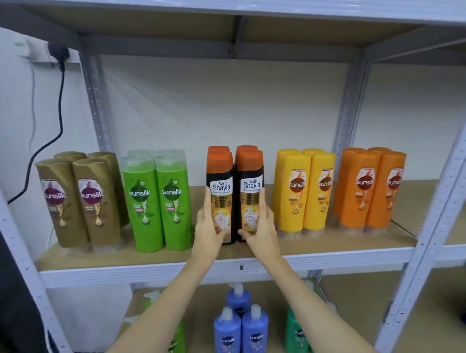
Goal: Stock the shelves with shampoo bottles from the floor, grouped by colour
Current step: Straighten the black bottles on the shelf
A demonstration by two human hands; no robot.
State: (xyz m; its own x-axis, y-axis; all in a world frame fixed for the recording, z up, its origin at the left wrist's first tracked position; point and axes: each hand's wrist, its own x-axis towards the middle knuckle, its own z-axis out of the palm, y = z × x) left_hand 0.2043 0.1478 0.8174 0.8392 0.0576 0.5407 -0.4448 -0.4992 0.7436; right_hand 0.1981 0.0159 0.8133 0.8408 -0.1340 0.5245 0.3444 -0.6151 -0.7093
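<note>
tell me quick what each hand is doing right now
Left hand: closed around the left black Safi Shayla bottle on the shelf.
Right hand: closed around the right black Safi Shayla bottle beside it.

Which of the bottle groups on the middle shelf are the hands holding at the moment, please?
The black bottles with orange caps, between the green group and the yellow group; the left hand and right hand each grip one.

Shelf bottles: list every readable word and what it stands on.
"Safi Shayla": two black bottles in the hands
"72": same labels, low down
"sunsilk": brown, green, yellow, orange and blue bottles
Smaller print: too blurred to read
</note>
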